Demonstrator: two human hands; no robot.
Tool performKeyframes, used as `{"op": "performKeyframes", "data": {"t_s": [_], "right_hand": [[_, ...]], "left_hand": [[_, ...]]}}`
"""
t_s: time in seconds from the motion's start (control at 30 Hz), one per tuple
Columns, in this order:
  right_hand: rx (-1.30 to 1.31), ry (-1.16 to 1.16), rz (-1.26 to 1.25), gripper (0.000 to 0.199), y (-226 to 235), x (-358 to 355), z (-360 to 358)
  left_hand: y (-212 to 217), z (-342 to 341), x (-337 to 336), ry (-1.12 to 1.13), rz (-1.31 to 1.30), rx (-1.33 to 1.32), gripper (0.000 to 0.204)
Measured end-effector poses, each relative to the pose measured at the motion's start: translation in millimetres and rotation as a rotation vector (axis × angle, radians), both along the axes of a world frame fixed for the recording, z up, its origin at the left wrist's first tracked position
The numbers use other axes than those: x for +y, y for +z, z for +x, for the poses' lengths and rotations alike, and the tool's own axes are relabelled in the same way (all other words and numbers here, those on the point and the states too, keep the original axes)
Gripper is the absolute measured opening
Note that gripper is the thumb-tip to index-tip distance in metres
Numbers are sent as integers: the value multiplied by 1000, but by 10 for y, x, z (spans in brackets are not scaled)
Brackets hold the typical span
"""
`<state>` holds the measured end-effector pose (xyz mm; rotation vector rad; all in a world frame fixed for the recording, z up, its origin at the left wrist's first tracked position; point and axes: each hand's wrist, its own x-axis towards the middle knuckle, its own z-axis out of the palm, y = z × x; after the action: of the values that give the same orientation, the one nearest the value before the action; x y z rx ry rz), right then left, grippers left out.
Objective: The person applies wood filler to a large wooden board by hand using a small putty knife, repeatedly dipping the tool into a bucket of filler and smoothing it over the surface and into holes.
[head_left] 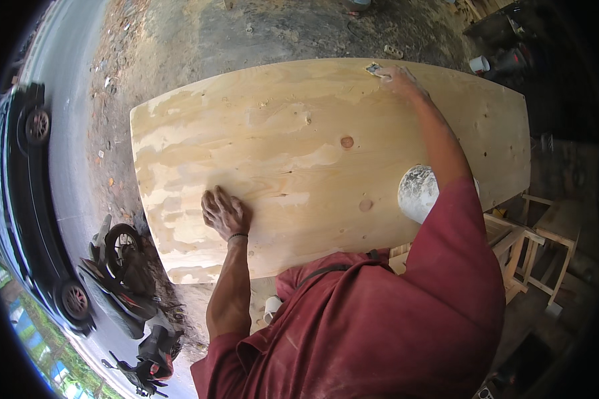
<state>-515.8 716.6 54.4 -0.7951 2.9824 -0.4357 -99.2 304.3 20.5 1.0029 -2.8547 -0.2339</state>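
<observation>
Resting on the plywood board (326, 179), left of frame center: left hand (227, 214), back up, fingers bent and slightly apart. I see nothing in them; can't tell what's under the palm. Dark band (237, 236) on that wrist. Right hand (400, 80) is up at top, right of center, by the board's far edge. I have its fingers closed on a small smeared tool (373, 68), tip pointing left, over the board. Hand hides part of it, so I can't call the type. Board spans mid-frame, pale patches thickest on its left, a few brown knots. Spattered white bucket (416, 193) right of center, partly hidden by the right arm. Maroon shirt (373, 326) fills bottom center; white container (271, 308) just left of it, below the board's near edge. Dark car (36, 206) far left, motorbike (123, 292) lower left, wooden frames (536, 249) at right.
</observation>
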Motion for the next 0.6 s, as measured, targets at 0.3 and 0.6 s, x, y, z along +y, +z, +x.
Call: {"op": "performKeyframes", "data": {"t_s": [0.3,0.6], "right_hand": [[-641,-222,310,32,700,164,64],[-651,-249,224,29,254,-216,99]], "left_hand": [[-1,-6,6,-4,0,0,58],[-55,49,-22,-7,-19,33,56]]}}
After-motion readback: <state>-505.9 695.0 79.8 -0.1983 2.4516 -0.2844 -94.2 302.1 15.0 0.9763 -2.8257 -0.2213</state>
